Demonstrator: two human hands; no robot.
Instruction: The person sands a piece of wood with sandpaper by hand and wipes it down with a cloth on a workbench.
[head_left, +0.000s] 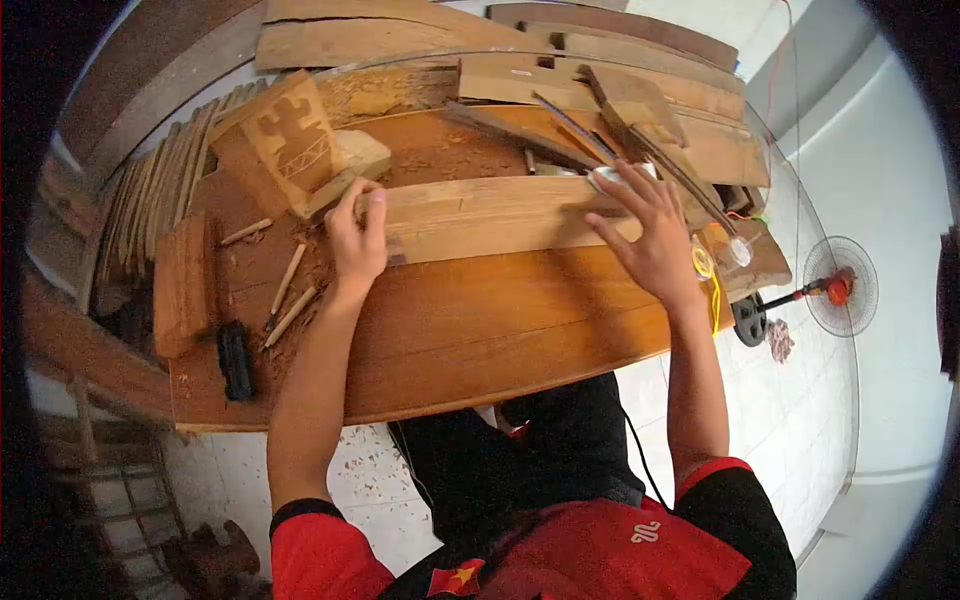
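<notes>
A long pale wooden board (490, 215) lies crosswise on the wooden table in front of me. My left hand (358, 238) is closed around the board's left end, thumb and fingers curled over it. Over the right end, my right hand (648, 225) is open with its fingers spread. I cannot tell whether it touches the wood. Just behind its fingertips shows a white item (612, 177), partly covered by the fingers, its kind unclear. Left of my left hand stands a carved wooden block (290, 140) with cut-out relief.
Wood-handled tools (288, 283), a black object (235, 360) and a reddish wood block (186, 285) lie at the left. Planks (390, 40) and wood pieces fill the back. A yellow tape roll (703, 262) sits at the right edge; a fan (840, 287) stands beyond.
</notes>
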